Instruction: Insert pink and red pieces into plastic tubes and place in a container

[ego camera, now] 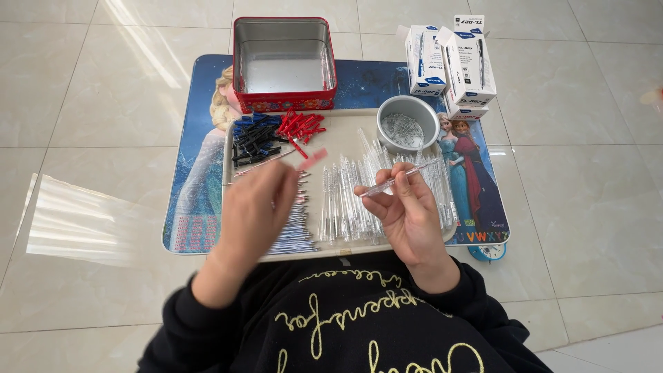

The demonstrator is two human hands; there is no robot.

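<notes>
My right hand point(407, 211) holds a clear plastic pen barrel point(400, 177) by its near end, tilted up to the right over the tray point(345, 131). My left hand point(254, 211) is blurred and pinches a small red cap point(314, 158) above the tray's middle. Under the hands lie rows of clear pen barrels point(345, 200) and a bunch of thin refills point(293, 231). At the tray's far side sit piles of dark blue caps point(254, 138) and red caps point(300, 126).
A round metal bowl point(409, 124) with small springs stands on the tray's far right. An open red tin point(284, 65) sits behind the tray on a low blue picture table point(200, 179). White pen boxes point(452, 65) stand at the back right. Tiled floor surrounds it.
</notes>
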